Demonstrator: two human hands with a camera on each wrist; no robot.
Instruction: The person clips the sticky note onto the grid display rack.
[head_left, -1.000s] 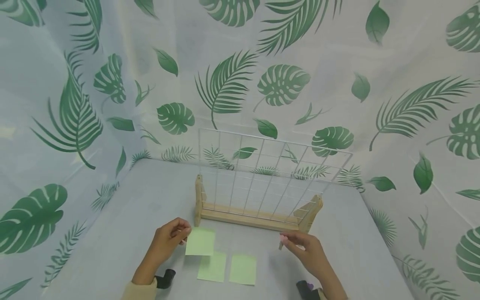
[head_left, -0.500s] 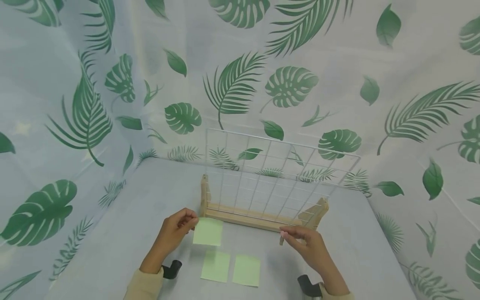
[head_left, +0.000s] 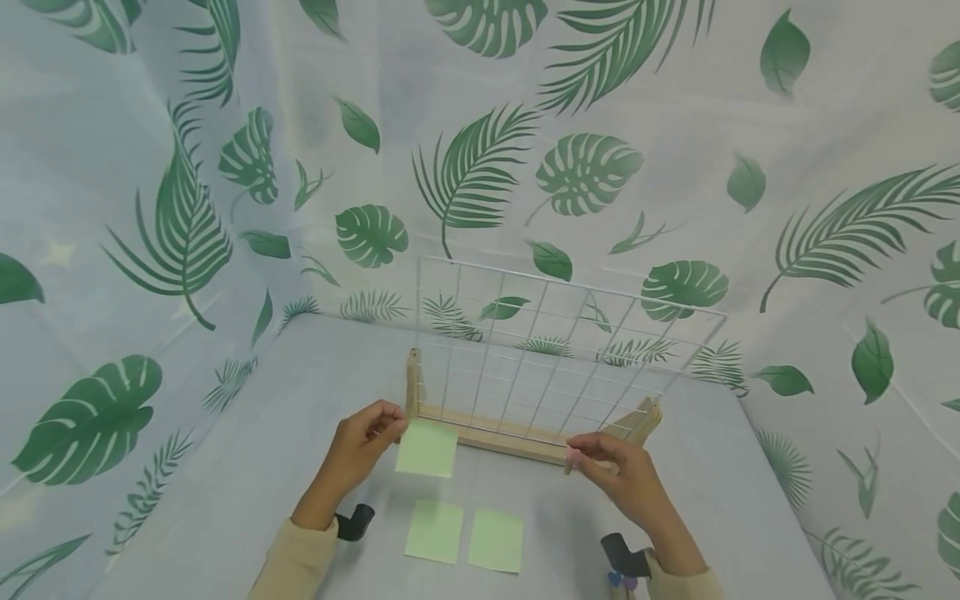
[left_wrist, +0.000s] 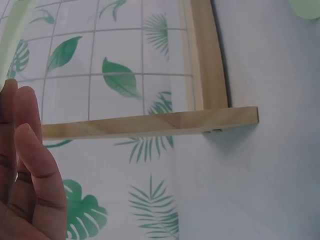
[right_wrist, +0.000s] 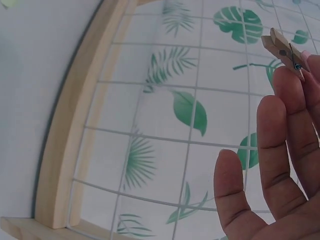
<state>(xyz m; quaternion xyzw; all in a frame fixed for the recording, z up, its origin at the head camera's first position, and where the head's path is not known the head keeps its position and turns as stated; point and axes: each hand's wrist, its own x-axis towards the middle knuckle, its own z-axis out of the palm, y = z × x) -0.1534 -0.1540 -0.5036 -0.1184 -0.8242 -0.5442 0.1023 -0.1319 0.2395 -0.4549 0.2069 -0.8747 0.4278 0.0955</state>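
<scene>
I hold a green paper square [head_left: 427,450] by its top left corner. My left hand [head_left: 367,437] pinches it between thumb and finger. The paper hangs in the air, in front of the left end of a rack. I can't tell if it touches the wood there.

My right hand [head_left: 618,475] pinches a little wooden clip [right_wrist: 285,50]. The clip has something pink on it, by my fingertips. This hand is near the right end of the rack. In the right wrist view, my other fingers [right_wrist: 275,150] are up and hold nothing.

The rack has a white wire grid [right_wrist: 190,142] that leans back. Its bottom sits in a long wooden bar [head_left: 510,442], with a wooden end piece [head_left: 412,383] on the left and a matching one [head_left: 647,417] on the right.

Two more green squares lie flat, side by side, nearer to me. One is the left square [head_left: 435,532] and one is the right square [head_left: 497,542]. They are on the pale tabletop [head_left: 322,367]. By my right wrist I see small clips [head_left: 622,583] with blue and purple tops. I wear tan sleeves [head_left: 296,550]. All around is a white curtain [head_left: 480,83] with green leaves on it.
</scene>
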